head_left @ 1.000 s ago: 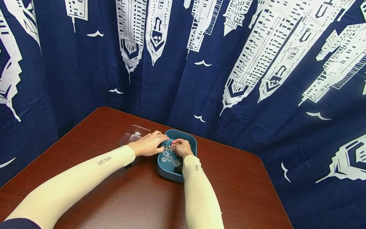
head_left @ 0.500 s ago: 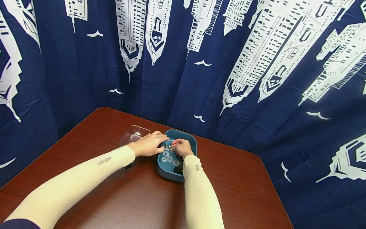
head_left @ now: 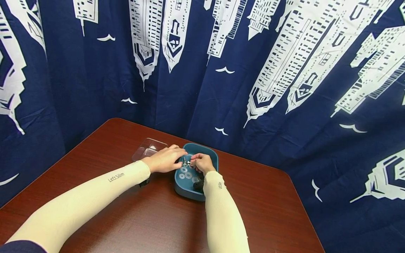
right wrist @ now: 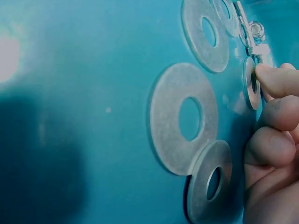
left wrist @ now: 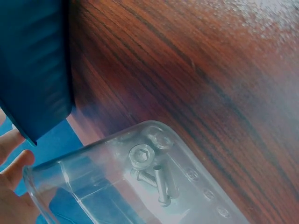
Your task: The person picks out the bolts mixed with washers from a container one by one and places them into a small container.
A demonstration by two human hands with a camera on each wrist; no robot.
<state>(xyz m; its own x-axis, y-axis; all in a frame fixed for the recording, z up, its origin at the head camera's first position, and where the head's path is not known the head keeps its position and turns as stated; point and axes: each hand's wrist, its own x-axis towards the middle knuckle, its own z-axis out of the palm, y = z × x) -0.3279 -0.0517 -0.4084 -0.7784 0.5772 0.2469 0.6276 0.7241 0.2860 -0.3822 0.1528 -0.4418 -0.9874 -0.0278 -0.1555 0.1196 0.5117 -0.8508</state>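
My right hand [head_left: 203, 163] reaches down into a blue bin [head_left: 181, 192], its fingers curled. In the right wrist view, the fingertips [right wrist: 268, 77] meet the end of a threaded bolt [right wrist: 244, 23] with a nut [right wrist: 259, 49] on it, pinching it there. A flat washer [right wrist: 251, 86] stands close beside those fingertips. Several larger washers [right wrist: 163, 116] lie on the bin's floor. My left hand [head_left: 164, 160] lies over the bin's left rim, fingers extended and thumb apart, near the metal hardware [head_left: 185, 163]. The left wrist view shows only part of its fingers [left wrist: 17, 170].
A clear plastic tray [left wrist: 107, 144] stands just left of the bin, holding socket-head bolts [left wrist: 161, 185]. Something black [head_left: 198, 186] lies at the bin's near right, partly behind the right wrist. The brown table [head_left: 253, 196] ends at a blue patterned curtain [head_left: 202, 98].
The right wrist and sleeve have shifted slightly to the right. The left hand stays at the bin's rim, and the washers keep their places.
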